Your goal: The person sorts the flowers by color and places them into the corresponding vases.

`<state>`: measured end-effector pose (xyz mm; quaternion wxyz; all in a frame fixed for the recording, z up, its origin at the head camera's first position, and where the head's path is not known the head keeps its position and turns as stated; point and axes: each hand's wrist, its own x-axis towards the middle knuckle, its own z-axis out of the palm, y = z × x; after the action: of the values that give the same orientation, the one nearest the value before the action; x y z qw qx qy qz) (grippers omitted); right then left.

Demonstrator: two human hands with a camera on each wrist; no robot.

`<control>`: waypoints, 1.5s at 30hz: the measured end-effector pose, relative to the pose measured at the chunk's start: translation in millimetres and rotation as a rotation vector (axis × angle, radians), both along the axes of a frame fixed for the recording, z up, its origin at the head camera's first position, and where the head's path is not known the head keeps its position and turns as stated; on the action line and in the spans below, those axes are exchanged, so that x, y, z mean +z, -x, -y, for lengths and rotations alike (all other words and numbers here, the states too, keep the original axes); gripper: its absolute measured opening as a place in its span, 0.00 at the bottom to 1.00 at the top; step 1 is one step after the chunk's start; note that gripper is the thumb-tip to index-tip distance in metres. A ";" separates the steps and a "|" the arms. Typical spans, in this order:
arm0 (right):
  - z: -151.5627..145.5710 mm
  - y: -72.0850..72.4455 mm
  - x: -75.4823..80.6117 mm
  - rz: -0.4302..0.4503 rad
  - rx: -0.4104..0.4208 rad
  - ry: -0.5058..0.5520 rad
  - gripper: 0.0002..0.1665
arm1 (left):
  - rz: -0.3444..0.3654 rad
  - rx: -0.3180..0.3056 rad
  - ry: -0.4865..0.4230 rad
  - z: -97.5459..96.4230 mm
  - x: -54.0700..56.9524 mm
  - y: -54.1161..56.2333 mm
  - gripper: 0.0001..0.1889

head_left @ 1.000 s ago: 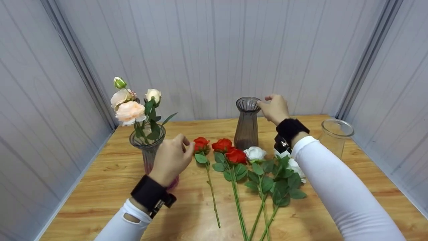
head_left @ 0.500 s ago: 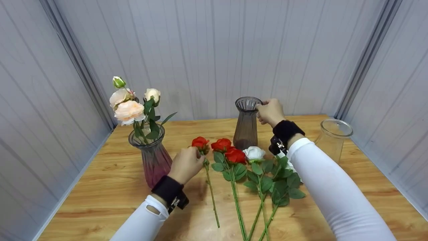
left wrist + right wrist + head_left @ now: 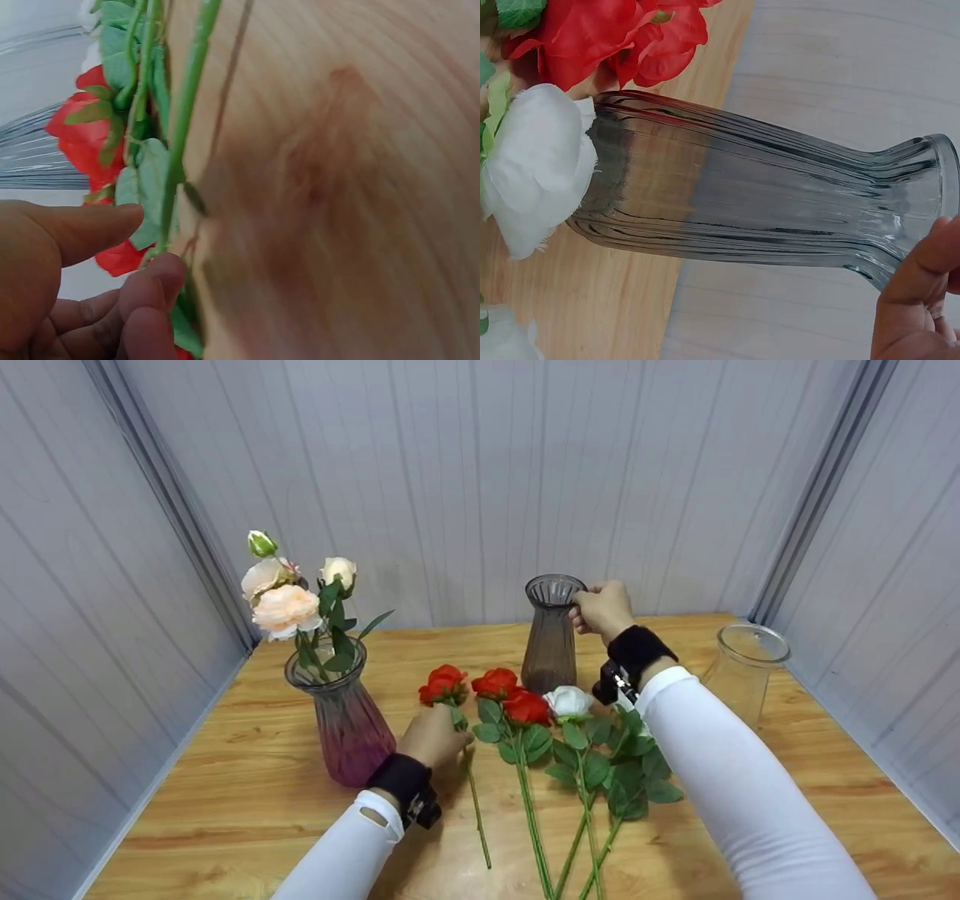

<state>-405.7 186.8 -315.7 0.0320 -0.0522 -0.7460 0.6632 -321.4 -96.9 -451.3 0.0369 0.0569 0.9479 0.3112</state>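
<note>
In the head view my left hand (image 3: 433,736) is at the stem of a single red rose (image 3: 444,684) lying on the table. The left wrist view shows my thumb and index fingertip apart, with the green stem (image 3: 186,112) running close by them; whether they touch it I cannot tell. My right hand (image 3: 604,609) pinches the rim of a grey ribbed glass vase (image 3: 550,649), which stands upright behind the flowers. In the right wrist view, the thumb (image 3: 930,259) lies against the flared rim of that vase.
A pink-tinted glass vase (image 3: 351,735) with peach and cream flowers (image 3: 286,611) stands at left. Two more red roses (image 3: 526,706) and white roses (image 3: 568,701) lie on the wooden table (image 3: 247,810). A clear glass vase (image 3: 742,682) stands at right, partly behind my right sleeve.
My left hand has moved right and down from beside the pink vase to the single red rose's stem; its head has shifted slightly left. My right hand has closed on the grey vase's rim.
</note>
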 end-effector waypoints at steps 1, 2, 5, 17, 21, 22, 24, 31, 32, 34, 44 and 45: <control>0.9 0.2 -0.1 0.000 -0.001 0.004 0.12 | 0.009 0.010 -0.005 -0.1 -1.4 0.7 0.27; 1.6 0.2 -0.3 0.000 -0.001 0.009 0.12 | 0.010 0.018 -0.009 -0.3 -2.6 1.5 0.27; 3.1 0.1 -1.0 0.004 0.004 0.038 0.13 | -0.011 0.032 -0.028 -0.4 -6.2 4.1 0.25; 6.5 -1.5 -2.7 0.006 0.013 0.109 0.05 | -0.052 0.039 -0.206 20.8 -63.0 55.5 0.24; 7.3 -1.3 -2.3 0.023 0.020 0.111 0.04 | 0.006 0.057 -0.230 24.8 -74.3 67.9 0.20; 7.5 -1.5 -2.4 0.025 0.020 0.112 0.04 | 0.013 0.066 -0.233 22.3 -64.9 60.2 0.18; 7.8 -1.3 -2.6 0.029 0.020 0.116 0.03 | 0.029 0.088 -0.247 15.7 -41.2 41.6 0.15; 7.8 0.6 -3.9 0.024 0.025 0.120 0.03 | 0.017 0.091 -0.298 2.4 15.0 6.3 0.08; 7.7 0.6 -4.2 0.023 0.025 0.121 0.02 | 0.021 0.089 -0.311 1.3 19.2 5.5 0.08; 7.9 0.4 -4.7 0.023 0.026 0.126 0.02 | 0.031 0.085 -0.345 -0.5 27.5 3.8 0.04; 9.2 0.4 -4.5 0.015 0.036 0.116 0.04 | -0.072 0.051 -0.479 -7.0 68.9 -0.8 0.12; 9.1 0.6 -4.7 0.015 0.038 0.114 0.04 | -0.081 0.050 -0.494 -7.9 72.4 -1.1 0.10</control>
<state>-406.4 177.7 -320.4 0.0106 -0.0447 -0.7079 0.7048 -320.3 -89.1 -378.8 -0.0239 0.0533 0.8448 0.5319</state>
